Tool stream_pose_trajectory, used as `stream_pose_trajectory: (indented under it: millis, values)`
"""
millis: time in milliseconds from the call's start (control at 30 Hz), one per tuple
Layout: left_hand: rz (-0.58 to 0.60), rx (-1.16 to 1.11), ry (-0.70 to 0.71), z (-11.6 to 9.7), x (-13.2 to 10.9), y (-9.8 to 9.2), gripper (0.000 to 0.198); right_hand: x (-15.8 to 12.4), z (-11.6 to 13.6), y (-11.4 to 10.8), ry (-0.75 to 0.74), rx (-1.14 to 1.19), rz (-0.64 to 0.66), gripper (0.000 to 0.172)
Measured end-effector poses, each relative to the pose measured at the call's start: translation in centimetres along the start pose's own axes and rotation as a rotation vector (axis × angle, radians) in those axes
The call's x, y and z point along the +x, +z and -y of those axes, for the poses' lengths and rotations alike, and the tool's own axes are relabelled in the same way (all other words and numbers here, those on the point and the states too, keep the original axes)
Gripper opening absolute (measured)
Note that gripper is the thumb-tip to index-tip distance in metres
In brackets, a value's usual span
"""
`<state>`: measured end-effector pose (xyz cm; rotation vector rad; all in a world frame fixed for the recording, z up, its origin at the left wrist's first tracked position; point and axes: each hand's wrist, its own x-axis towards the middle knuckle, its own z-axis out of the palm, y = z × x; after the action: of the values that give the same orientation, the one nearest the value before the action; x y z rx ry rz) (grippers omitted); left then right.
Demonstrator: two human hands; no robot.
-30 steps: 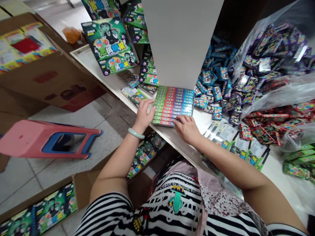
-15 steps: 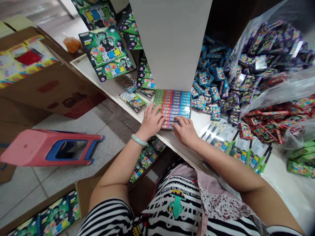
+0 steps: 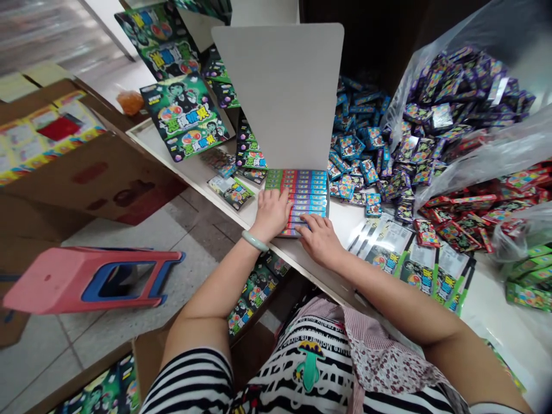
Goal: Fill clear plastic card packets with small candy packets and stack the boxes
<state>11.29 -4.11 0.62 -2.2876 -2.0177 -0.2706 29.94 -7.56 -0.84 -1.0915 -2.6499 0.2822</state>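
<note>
An open display box filled with rows of small candy boxes [image 3: 308, 190] stands at the table edge in front of me. Its grey-white lid [image 3: 287, 86] is raised at the back. My left hand [image 3: 271, 214] lies flat over the left part of the rows, fingers spread and pointing away from me. On the right front part of the rows rest the fingertips of my right hand [image 3: 319, 237], also apart. Neither hand grips anything that I can see. The rows run from green through red and purple to blue; the front left ones are hidden under my hands.
Loose blue candy boxes [image 3: 349, 146], purple ones [image 3: 463, 86] and red ones [image 3: 461, 215] are heaped at the right, partly in clear plastic bags. Flat printed cartons [image 3: 414, 267] lie nearer. A closed green box [image 3: 187, 115] stands left. A pink stool [image 3: 64, 279] is on the floor.
The camera view has shifted slightly, and the raised lid's top edge now shows. My left hand has slid a little across the rows; both hands stay on the candy boxes.
</note>
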Motion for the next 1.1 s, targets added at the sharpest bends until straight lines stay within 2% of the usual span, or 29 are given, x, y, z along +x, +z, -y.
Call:
stream_pose_trajectory:
  millis: [100, 267, 367, 500, 567, 633, 700, 767, 833, 933, 1033, 1100]
  values:
    - [0.033, 0.016, 0.002, -0.3, 0.8, -0.2, 0.045, -0.1, 0.0, 0.0, -0.002, -0.006, -0.003, 0.035]
    - [0.006, -0.044, 0.070, 0.3, 2.0, -0.5, 0.033, 0.0, -0.1, 0.0, -0.012, -0.006, -0.003, 0.036]
    - [0.090, -0.114, 0.093, 0.8, 3.0, -0.1, 0.032, -0.1, 0.3, -0.1, -0.005, 0.017, 0.000, 0.036]
    - [0.132, -0.284, 0.098, 1.9, 3.8, 0.3, 0.033, 0.2, -0.2, -0.7, 0.004, 0.215, -0.018, 0.032]
    - [0.152, -0.497, 0.093, 2.9, 4.0, 0.0, 0.027, 1.3, -1.7, -1.9, 0.028, 0.439, -0.093, 0.026]
    - [0.155, -0.781, 0.030, 4.4, 4.5, -0.8, 0.030, 3.5, -4.2, -4.0, 0.110, 0.706, -0.241, 0.027]
    - [0.063, -1.040, -0.087, 6.0, 5.7, -2.4, 0.043, 6.6, -7.0, -6.9, 0.266, 0.950, -0.425, 0.036]
    - [-0.084, -1.255, -0.206, 7.5, 7.5, -4.5, 0.055, 10.1, -9.2, -10.0, 0.416, 1.124, -0.495, 0.049]
    - [-0.129, -1.444, -0.290, 8.3, 9.6, -6.9, 0.064, 13.0, -10.3, -12.8, 0.510, 1.239, -0.401, 0.059]
    - [-0.068, -1.536, -0.317, 8.5, 11.7, -10.0, 0.076, 14.9, -9.8, -15.7, 0.524, 1.325, -0.184, 0.066]
    - [0.054, -1.590, -0.262, 8.4, 11.1, -11.6, 0.084, 13.8, -8.2, -16.9, 0.491, 1.320, -0.055, 0.057]
    - [0.153, -1.564, -0.184, 8.6, 9.3, -11.7, 0.077, 12.3, -7.5, -16.8, 0.472, 1.286, -0.002, 0.044]
